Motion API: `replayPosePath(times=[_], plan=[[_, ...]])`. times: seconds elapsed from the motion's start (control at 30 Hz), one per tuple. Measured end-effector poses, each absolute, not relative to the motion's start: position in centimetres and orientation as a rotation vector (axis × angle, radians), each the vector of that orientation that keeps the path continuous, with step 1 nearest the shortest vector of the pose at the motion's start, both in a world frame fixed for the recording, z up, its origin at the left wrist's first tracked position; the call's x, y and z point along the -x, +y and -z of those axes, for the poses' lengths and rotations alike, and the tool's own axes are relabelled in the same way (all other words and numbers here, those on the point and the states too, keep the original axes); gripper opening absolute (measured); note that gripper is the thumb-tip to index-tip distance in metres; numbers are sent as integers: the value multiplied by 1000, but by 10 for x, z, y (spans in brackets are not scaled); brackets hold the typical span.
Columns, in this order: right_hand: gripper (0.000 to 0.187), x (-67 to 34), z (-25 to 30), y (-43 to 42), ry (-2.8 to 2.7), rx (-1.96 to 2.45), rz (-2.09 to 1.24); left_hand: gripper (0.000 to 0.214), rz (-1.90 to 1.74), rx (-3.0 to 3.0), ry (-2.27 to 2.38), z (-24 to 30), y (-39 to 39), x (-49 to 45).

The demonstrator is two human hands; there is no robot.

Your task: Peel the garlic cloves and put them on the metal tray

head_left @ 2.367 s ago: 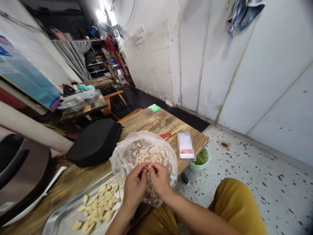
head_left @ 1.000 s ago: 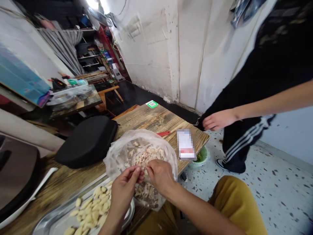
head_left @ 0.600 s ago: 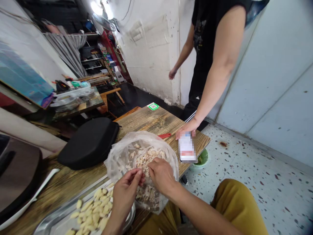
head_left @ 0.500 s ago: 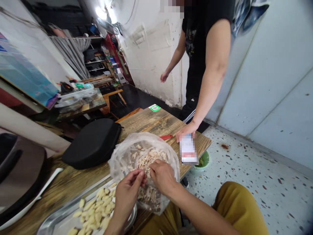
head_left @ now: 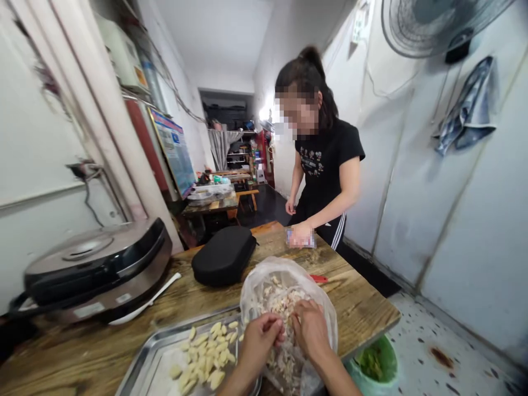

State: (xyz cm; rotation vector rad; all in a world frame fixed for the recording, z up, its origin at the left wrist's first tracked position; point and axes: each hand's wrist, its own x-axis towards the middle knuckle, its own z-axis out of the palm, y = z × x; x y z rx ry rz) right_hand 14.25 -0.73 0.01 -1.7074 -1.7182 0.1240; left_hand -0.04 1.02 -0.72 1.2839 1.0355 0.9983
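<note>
Head view: the left hand (head_left: 259,336) and the right hand (head_left: 310,328) meet over the mouth of a clear plastic bag (head_left: 289,297) at about 6 o'clock in the frame. The left hand's fingers are curled with thumb and fingertips pinched close together; what they pinch is too small to tell. The right hand is bent inward, its fingertips pushed into the bag's heap of pale skins and pieces (head_left: 284,300); whether it grips any one piece cannot be told. The bag stands on the wooden table (head_left: 363,308), touching the right end of a metal tray (head_left: 152,357) at 7 o'clock. Peeled garlic cloves (head_left: 206,357) lie in a loose pile in the tray, just left of the left hand.

At 11 o'clock from the bag lies a black zipped case (head_left: 225,256), and at 9 o'clock in the frame sits a closed electric griddle (head_left: 97,267) with a white spatula (head_left: 146,300) resting beside it. A red-handled tool (head_left: 319,279) lies on the table just beyond the bag at 1 o'clock. Another person in a black shirt (head_left: 324,165) stands at the far end of the table at 12 o'clock, one hand (head_left: 301,234) resting on a phone (head_left: 300,238) there. A green bin (head_left: 373,363) sits on the floor at 5 o'clock, below the table's corner.
</note>
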Motion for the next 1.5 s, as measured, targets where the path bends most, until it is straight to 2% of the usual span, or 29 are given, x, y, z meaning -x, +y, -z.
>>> replayPosePath(times=[0.13, 0.2, 0.27, 0.63, 0.83, 1.03, 1.5], plan=[[13, -137, -6, -18, -1780, 1606, -230, 38, -1011, -1256, 1034, 11, 10, 1], [29, -133, -6, -24, -1831, 1437, -409, 37, -1013, -1256, 1010, 11, 9, 2], [35, -130, -4, -28, -1836, 1363, -517, 36, -1002, -1235, 980, 9, 6, 2], [27, -133, -2, -34, -1780, 1333, -331, 47, -915, -888, 964, 1, 2, -5], [25, -142, -2, -35, -1775, 1372, -227, 47, -879, -943, 958, -5, 2, -6], [22, -152, -6, -36, -1852, 1293, -342, 44, -797, -956, 911, -9, 1, -4], [18, -154, 2, -34, -1507, 1146, -609, 26, -975, -1284, 950, -30, -6, -5]])
